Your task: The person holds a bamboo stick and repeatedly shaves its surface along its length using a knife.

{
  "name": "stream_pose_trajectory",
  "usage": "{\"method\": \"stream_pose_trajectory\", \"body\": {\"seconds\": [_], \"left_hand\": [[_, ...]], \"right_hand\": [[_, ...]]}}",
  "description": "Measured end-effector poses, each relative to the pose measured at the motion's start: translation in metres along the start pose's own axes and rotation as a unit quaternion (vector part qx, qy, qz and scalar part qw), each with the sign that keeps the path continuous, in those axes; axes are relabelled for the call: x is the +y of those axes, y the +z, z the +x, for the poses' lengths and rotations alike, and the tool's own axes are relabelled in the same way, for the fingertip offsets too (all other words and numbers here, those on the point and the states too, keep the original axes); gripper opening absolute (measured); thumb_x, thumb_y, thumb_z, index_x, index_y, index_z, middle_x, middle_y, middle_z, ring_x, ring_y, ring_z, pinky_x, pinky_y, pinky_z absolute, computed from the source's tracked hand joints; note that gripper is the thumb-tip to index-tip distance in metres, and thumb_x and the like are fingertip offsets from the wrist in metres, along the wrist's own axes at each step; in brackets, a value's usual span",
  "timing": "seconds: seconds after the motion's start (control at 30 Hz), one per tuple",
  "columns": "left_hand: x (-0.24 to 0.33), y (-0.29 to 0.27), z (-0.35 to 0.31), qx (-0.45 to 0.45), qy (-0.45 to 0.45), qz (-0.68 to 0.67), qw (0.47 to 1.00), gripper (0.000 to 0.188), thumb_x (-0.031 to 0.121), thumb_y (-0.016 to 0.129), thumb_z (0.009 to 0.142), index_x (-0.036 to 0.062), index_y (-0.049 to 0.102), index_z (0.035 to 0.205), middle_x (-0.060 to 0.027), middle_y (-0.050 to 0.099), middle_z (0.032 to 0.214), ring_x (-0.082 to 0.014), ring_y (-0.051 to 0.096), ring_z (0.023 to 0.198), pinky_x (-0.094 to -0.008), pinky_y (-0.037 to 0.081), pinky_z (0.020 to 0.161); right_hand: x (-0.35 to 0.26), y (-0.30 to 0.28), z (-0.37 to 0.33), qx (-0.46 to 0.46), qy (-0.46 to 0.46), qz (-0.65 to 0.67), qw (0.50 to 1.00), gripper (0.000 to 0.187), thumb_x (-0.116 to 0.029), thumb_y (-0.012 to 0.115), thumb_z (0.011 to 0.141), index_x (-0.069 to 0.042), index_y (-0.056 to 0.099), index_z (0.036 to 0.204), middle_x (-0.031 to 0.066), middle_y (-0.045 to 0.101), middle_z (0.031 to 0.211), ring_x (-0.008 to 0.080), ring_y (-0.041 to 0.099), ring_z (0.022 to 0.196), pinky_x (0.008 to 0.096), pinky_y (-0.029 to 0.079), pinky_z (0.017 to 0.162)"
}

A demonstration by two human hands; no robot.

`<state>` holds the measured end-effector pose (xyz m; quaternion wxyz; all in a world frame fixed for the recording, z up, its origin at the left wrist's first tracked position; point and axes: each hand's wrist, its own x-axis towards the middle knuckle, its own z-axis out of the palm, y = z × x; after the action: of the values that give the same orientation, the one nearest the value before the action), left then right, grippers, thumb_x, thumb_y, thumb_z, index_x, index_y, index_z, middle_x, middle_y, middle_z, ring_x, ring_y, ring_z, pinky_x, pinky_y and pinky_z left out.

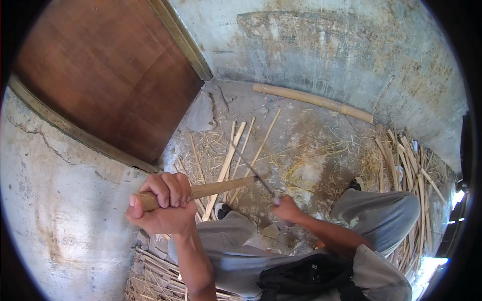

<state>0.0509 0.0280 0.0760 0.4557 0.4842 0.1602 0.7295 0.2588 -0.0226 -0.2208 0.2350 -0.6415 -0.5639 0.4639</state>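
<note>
My left hand [163,200] is wrapped round the thick end of a tan wooden stick [216,187], raised above my lap at the left. The stick points right and narrows to a far tip with a dark mark near it. My right hand [287,208] is closed round the handle of a long, thin, dark-bladed knife [249,167]. Its blade slants up and to the left, crossing the stick near the tip. Whether blade and stick touch, I cannot tell. Several pale split bamboo strips [226,170] lie on the floor beyond the stick.
A bamboo pole [314,103] lies along the far wall. Piles of split strips [414,175] stand at the right, with more strips [158,268] at the lower left. A brown door [110,75] and a clear plastic bag [202,113] are at the upper left. Shavings [311,160] litter the floor.
</note>
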Motion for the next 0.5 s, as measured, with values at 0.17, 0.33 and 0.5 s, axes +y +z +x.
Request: {"method": "stream_pose_trajectory", "body": {"seconds": [0.17,0.33,0.5], "left_hand": [[0.005,-0.005,0.004,-0.075,-0.026,-0.019,0.997,0.051,0.049,0.039,0.09,0.0116,0.035,0.054,-0.0017,0.032,0.043,-0.0107,0.024,0.034,-0.0243,0.024,0.034],[0.005,-0.009,0.015,-0.168,-0.067,-0.082,0.98,0.048,0.043,0.04,0.088,0.0069,0.04,0.056,-0.004,0.037,0.045,-0.0128,0.031,0.038,-0.0264,0.028,0.039],[0.002,0.003,0.012,-0.184,-0.042,-0.065,0.98,0.051,0.045,0.041,0.09,0.0086,0.038,0.055,-0.0034,0.037,0.044,-0.0116,0.028,0.034,-0.0254,0.026,0.034]], "right_hand": [[-0.03,-0.018,-0.016,-0.063,0.095,-0.004,0.993,0.032,-0.024,0.061,0.079,0.006,0.061,0.07,0.0212,0.062,0.064,0.0308,0.061,0.053,0.0436,0.048,0.054],[-0.116,-0.031,-0.031,0.019,-0.112,0.06,0.992,0.034,-0.028,0.065,0.075,0.006,0.063,0.071,0.022,0.061,0.059,0.0346,0.064,0.055,0.0399,0.049,0.055],[-0.004,0.008,-0.004,-0.001,0.0,0.084,0.996,0.032,-0.025,0.066,0.074,0.006,0.062,0.07,0.0214,0.06,0.056,0.0344,0.063,0.052,0.0401,0.049,0.054]]}}
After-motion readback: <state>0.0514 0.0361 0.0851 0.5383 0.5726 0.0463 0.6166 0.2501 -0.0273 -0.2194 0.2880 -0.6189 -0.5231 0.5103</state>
